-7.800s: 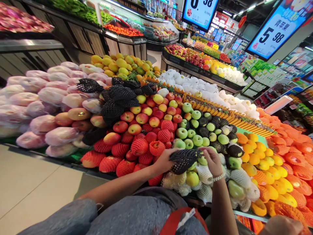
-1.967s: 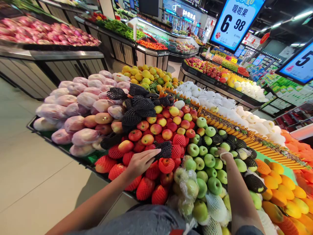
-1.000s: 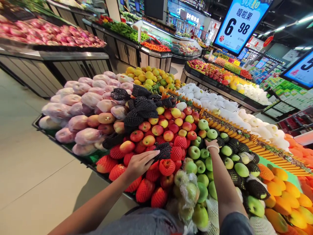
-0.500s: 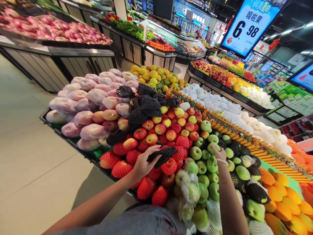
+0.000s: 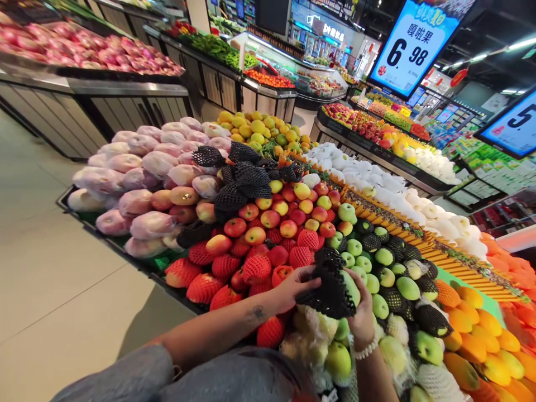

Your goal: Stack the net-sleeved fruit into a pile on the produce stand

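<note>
My left hand (image 5: 299,287) pinches the edge of a black foam net sleeve (image 5: 329,285), which is spread wide. Inside the sleeve's right side sits a green apple (image 5: 352,287), partly covered by the mesh. My right hand (image 5: 363,312), with a pale coiled band at the wrist, is closed round that apple from the right. Both hands are close together above the display, where red apples in red nets (image 5: 257,269) lie to the left and loose green apples (image 5: 380,306) to the right.
Wrapped pinkish fruit (image 5: 153,223) fills the stand's left side. Spare black net sleeves (image 5: 243,184) lie on the red apples. Yellow mangoes (image 5: 475,335) are at the right. An orange slatted divider (image 5: 393,223) runs behind the green apples. A price screen (image 5: 404,50) hangs above.
My right hand has lifted a green apple from the pile and brought it left. My left hand has moved right with the sleeve, which now opens around the apple.
</note>
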`<state>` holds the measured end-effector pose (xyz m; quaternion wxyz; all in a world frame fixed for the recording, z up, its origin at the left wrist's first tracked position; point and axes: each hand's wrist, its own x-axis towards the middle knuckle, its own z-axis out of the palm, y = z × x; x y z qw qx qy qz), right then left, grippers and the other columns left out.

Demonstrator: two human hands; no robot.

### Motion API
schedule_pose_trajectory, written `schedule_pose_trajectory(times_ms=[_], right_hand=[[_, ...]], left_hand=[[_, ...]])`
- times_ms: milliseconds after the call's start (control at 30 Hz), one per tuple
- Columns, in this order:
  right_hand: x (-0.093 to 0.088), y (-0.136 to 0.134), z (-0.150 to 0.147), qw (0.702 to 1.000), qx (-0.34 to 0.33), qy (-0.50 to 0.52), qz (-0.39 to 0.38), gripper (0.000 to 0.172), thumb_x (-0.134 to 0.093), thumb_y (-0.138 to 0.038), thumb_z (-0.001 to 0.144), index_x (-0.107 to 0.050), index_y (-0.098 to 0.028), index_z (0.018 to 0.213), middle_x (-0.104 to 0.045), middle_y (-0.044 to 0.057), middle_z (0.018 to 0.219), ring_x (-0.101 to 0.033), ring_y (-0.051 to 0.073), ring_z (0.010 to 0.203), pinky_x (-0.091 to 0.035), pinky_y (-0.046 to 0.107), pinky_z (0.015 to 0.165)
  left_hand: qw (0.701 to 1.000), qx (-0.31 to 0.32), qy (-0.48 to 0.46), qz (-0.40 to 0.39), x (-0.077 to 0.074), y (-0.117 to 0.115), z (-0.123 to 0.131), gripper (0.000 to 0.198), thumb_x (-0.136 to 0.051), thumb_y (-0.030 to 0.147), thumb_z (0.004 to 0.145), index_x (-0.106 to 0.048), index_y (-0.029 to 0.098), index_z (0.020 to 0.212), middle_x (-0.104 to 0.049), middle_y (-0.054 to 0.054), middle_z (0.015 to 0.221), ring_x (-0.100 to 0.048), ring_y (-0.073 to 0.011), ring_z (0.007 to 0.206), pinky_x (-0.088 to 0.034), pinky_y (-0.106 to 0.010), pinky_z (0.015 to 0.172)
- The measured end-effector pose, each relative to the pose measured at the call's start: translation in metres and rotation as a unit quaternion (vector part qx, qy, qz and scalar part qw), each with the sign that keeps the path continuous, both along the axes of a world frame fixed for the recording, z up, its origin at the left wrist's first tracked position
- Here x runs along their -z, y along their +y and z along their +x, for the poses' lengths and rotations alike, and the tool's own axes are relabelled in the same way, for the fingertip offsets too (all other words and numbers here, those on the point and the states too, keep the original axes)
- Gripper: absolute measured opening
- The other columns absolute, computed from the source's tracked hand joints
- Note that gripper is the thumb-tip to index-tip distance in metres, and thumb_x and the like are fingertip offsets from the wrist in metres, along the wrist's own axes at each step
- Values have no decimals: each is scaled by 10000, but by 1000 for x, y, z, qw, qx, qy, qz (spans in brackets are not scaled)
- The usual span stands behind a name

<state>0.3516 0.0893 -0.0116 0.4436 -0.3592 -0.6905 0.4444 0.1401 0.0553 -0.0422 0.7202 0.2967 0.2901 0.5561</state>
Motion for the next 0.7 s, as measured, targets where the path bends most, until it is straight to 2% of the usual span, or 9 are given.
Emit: schedule_pose_trajectory(times_ms=[100,200,300,367,400,433,533,633,700], right_hand=[[19,1,-6,996,22,-51,-74,597,-877,-471,702,-728,-229,1227,-781,88,1198,-736,307,1117,-597,441,1041],[41,24,-8,984,51,-99,-141,532,-849,-529,716,-742,-217,1133,-786,90,1124,-740,299,1043,-611,437,971],[54,82,-5,963,176,-147,-140,607,-798,-674,685,-694,-203,1052,-758,101,1020,-728,293,940,-619,426,852],[55,134,-2,928,307,-199,-77,698,-800,-688,632,-622,-202,1100,-717,109,1051,-707,298,959,-610,433,863],[55,160,-1,916,337,-209,-59,744,-811,-662,621,-579,-190,1147,-689,136,1114,-689,316,1010,-599,460,902],[54,185,0,907,357,-217,-45,780,-820,-633,610,-544,-181,1183,-655,167,1186,-656,340,1094,-573,492,972],[56,241,2,892,377,-249,-2,814,-819,-570,631,-479,-162,1248,-543,230,1336,-510,395,1305,-458,560,1134],[68,267,2,887,355,-294,26,815,-792,-534,683,-445,-120,1293,-497,268,1359,-442,424,1344,-427,583,1151],[79,274,3,881,337,-329,41,804,-759,-516,728,-428,-89,1323,-484,290,1367,-416,442,1358,-404,606,1162]], left_hand=[[982,-76,169,45,2,-4,-17,522,-908,655,736,-797,184,932,-762,-82,908,-722,-241,878,-576,-315,795],[919,-177,338,100,-2,-7,-60,365,-814,579,840,-797,219,901,-766,-71,884,-721,-243,866,-589,-323,794],[821,-330,456,94,-10,-10,-123,350,-732,553,870,-785,219,959,-783,-69,933,-735,-255,888,-614,-360,868],[735,-427,523,56,-14,-14,-168,390,-698,558,874,-769,199,1009,-790,-81,1007,-741,-270,947,-607,-398,957],[695,-461,550,30,-16,-17,-190,414,-687,558,879,-758,190,1054,-788,-90,1056,-741,-277,982,-598,-418,997],[666,-481,570,2,-16,-21,-210,451,-687,554,878,-740,182,1127,-782,-102,1117,-740,-284,1021,-592,-435,1023],[610,-512,598,-89,-14,-38,-257,678,-748,526,827,-612,172,1389,-735,-147,1279,-729,-323,1130,-589,-493,1052],[548,-541,620,-150,-9,-54,-286,906,-788,480,764,-466,144,1541,-662,-204,1425,-671,-383,1283,-539,-573,1124],[519,-557,620,-188,-9,-59,-299,957,-779,434,752,-411,106,1572,-644,-233,1446,-645,-411,1325,-503,-617,1150]])
